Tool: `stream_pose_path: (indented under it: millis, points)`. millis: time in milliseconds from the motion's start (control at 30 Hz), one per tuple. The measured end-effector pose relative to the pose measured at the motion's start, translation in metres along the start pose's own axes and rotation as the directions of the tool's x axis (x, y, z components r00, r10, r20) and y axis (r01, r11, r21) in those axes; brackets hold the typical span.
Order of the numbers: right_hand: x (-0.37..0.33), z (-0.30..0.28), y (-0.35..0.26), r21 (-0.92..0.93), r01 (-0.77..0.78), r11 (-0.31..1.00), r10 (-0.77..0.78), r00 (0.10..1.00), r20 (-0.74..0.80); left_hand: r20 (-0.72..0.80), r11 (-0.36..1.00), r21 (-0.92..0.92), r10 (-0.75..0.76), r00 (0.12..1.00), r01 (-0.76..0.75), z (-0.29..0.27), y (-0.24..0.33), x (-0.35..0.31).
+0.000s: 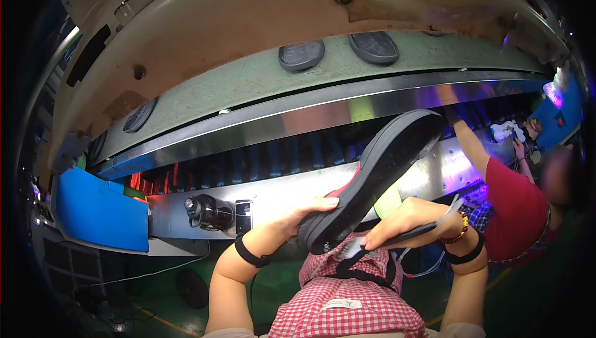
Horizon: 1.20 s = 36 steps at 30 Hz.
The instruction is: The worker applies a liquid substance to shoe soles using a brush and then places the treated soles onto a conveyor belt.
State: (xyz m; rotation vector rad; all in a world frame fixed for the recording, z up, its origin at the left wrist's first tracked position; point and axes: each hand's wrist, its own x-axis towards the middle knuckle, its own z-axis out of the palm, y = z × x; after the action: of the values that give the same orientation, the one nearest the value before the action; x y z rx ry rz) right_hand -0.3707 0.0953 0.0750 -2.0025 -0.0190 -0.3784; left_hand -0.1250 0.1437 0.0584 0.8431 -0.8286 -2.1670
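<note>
A shoe (372, 173) with a dark grey sole edge and a black underside is held up at a slant in front of me. A bit of red upper shows on its left side. My left hand (308, 212) is closed round its lower part, thumb pressed on the sole's side. My right hand (406, 219) grips a brush (406, 236) with a black handle and pale bristles. The bristles are close to the shoe's lower end; whether they touch it, I cannot tell. Part of the handle is hidden by the fingers.
Ahead runs a green conveyor belt (230, 77) carrying several dark soles (374, 47), under a beige housing (273, 3). A dark bottle (210, 212) and a small black-and-white object (243, 216) stand on the metal ledge (167, 217). At right, a co-worker in red (512, 211) reaches toward the line.
</note>
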Motion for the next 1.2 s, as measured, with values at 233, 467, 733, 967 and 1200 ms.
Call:
stream_pose_path:
  millis: [233,467,733,967,1200]
  points:
    - [-0.003,-0.004,-0.004,-0.111,-0.066,0.992,0.076,0.993,0.088,-0.366,0.953,0.148,-0.195,0.91,0.264,0.002,-0.001,-0.006]
    - [-0.015,-0.001,0.002,-0.081,-0.089,0.993,0.084,0.994,-0.069,-0.281,0.97,-0.2,-0.191,0.94,0.137,0.02,0.011,-0.022]
    - [-0.024,0.006,0.009,-0.072,-0.043,0.996,0.025,0.973,-0.23,-0.383,0.969,0.159,0.236,0.893,-0.188,0.025,-0.003,-0.049]
    - [-0.029,0.001,0.006,-0.146,-0.115,0.983,0.04,0.9,-0.434,-0.485,0.933,-0.304,0.02,0.874,-0.19,-0.012,-0.023,-0.053]
    - [-0.04,0.003,0.003,-0.022,-0.163,0.986,0.138,0.897,-0.421,-0.576,0.892,-0.34,0.052,0.816,-0.297,-0.017,-0.026,-0.052]
